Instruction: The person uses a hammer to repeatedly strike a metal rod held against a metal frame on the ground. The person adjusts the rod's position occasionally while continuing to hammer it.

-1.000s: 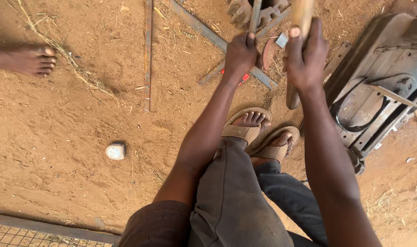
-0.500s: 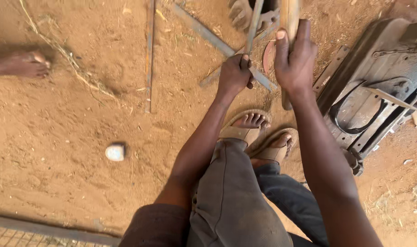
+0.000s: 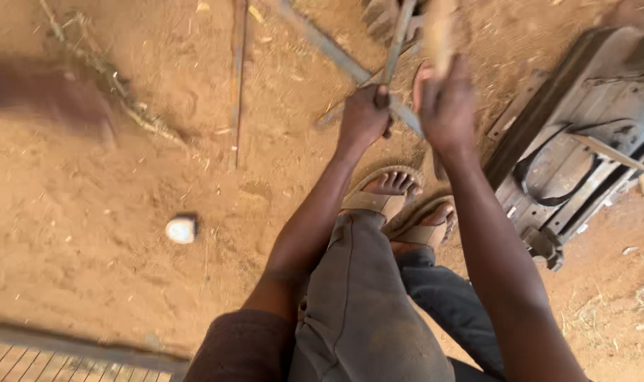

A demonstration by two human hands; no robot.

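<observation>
Metal rod [image 3: 398,34], one, stood near the upper centre, gripped by the left hand [image 3: 363,117]. Beside it the right hand [image 3: 446,106] clutched one blurred wooden handle [image 3: 438,32]. Two sandalled feet [image 3: 396,201] rested on red dirt ground [image 3: 124,283]; one white stone [image 3: 181,230] lay at left.

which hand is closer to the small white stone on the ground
Left. The left hand, closed on a thin metal rod, is up and to the right of the white stone. The right hand, gripping a wooden handle, lies farther right still.
</observation>
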